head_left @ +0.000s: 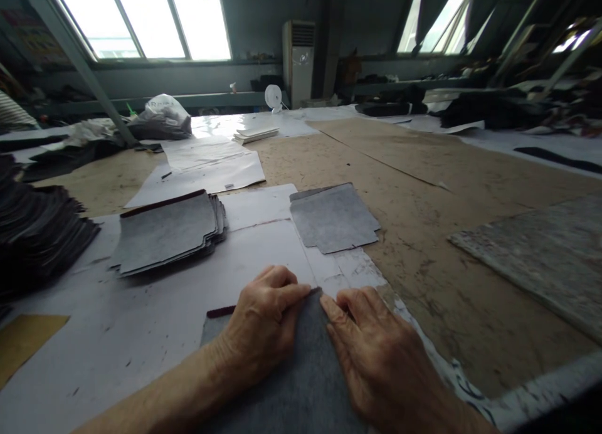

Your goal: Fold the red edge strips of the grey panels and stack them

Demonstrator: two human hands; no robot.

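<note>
A grey fabric piece point(310, 384) lies in front of me, with a narrow dark maroon strip along its far edge. My left hand point(266, 315) is closed on that edge, its index finger pressed at the far corner. At the right side of the same corner, my right hand point(376, 340) pinches the piece with curled fingers. Both hands partly cover the fabric. Just beyond them rests a grey piece with notched corners point(333, 219). To the left is a stack of similar grey pieces point(164, 236), the top one showing a maroon edge.
A tall pile of dark fabric pieces point(37, 233) stands at far left, near a tan card point(28, 343). A thick grey felt sheet point(540, 252) lies right. Farther back are white paper sheets point(211, 170), a plastic bag point(164, 114) and a small white fan point(273, 98).
</note>
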